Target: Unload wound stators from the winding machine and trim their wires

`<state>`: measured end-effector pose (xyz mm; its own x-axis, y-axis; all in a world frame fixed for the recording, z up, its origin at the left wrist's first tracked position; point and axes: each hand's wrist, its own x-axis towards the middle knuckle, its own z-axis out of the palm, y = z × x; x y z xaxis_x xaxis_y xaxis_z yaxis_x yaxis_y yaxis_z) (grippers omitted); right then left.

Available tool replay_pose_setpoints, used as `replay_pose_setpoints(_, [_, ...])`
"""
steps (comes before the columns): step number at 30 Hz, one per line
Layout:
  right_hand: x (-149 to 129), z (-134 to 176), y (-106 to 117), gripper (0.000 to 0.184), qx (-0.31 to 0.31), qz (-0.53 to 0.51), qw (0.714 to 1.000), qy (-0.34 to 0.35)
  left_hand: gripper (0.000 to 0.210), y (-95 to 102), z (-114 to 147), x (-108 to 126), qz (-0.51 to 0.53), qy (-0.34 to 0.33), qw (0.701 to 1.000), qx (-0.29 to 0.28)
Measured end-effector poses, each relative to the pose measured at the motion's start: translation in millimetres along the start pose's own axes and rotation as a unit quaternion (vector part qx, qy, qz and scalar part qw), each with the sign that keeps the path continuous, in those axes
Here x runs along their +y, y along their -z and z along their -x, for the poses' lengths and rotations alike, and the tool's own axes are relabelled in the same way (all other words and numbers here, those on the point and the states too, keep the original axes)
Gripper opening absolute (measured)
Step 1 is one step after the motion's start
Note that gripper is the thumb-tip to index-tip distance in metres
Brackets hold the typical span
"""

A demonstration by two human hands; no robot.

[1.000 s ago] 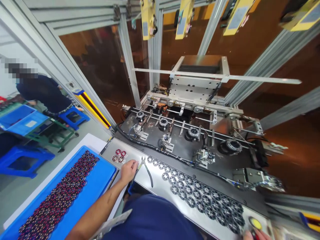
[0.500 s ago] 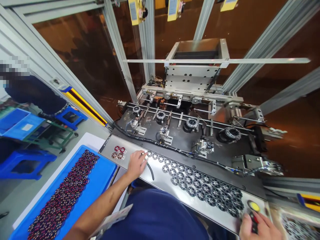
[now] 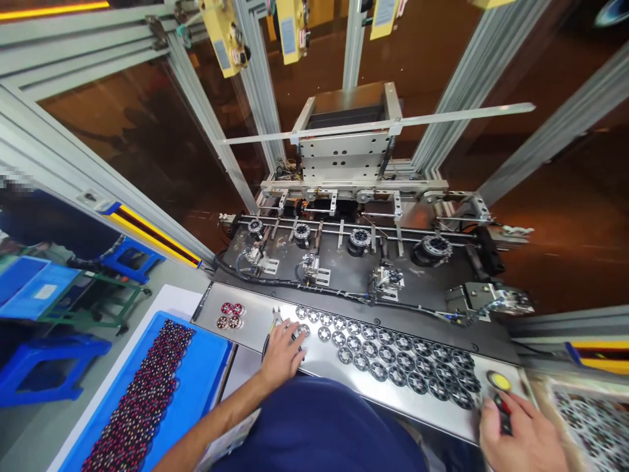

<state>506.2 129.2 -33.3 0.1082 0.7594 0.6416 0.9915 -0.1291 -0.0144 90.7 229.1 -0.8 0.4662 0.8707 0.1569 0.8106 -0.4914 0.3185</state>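
Observation:
My left hand (image 3: 284, 354) lies over the metal ledge (image 3: 260, 331), fingers spread, its fingertips by a small silver-and-black spoked ring (image 3: 303, 330). Partly under that hand are cutting pliers (image 3: 276, 316); their jaws point away from me and one dark handle shows at the hand's edge. Rows of similar spoked rings (image 3: 386, 354) cover the ledge to the right. On its left end sit several red and copper-coloured rings (image 3: 232, 314). At the right end, my right hand (image 3: 523, 429) is closed around a black-and-red object (image 3: 505, 416), mostly hidden by the fingers, beside a yellow round button (image 3: 498, 380).
Behind the ledge is a machine bed with round fixtures (image 3: 360, 240), small clamps and a black cable (image 3: 339, 290). A blue tray (image 3: 201, 367) of dark, red-flecked rings stands left. A bag of metal parts (image 3: 590, 419) is right. A person and blue stools (image 3: 44, 367) are farther left.
My left hand has moved right and nearer to me, off the pliers' jaws and over their handles, to a ring. The right hand keeps its grip. The whole view has shifted.

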Motion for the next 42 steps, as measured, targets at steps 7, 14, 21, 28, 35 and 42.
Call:
replay_pose_setpoints(7, [-0.8,0.3,-2.1,0.041,0.002,0.010,1.000,-0.012,0.043,-5.6,-13.0,8.7,0.003,-0.038,0.999,-0.020])
replay_pose_setpoints(14, [2.0,6.1,-3.9,0.034,-0.003,0.004,1.000,-0.029,0.034,-4.5,-7.2,3.3,0.032,-0.081,0.996,0.001])
replay_pose_setpoints(21, [2.5,3.9,-2.4,0.034,-0.015,0.005,1.000,-0.015,0.022,-8.7,-10.0,2.6,0.096,-0.157,0.983,-0.006])
replay_pose_setpoints(28, [3.0,5.7,-4.1,0.033,-0.025,-0.009,0.999,-0.031,0.024,-11.3,-12.8,7.0,0.115,-0.148,0.982,0.002])
replay_pose_setpoints(35, [2.0,10.7,-6.4,0.032,-0.036,0.001,0.998,-0.059,0.030,8.1,10.4,-32.0,0.077,0.026,0.987,0.136])
replay_pose_setpoints(42, [3.1,12.2,-5.5,0.031,-0.045,0.000,0.997,-0.067,0.038,7.6,15.5,-77.7,0.040,0.168,0.967,0.185])
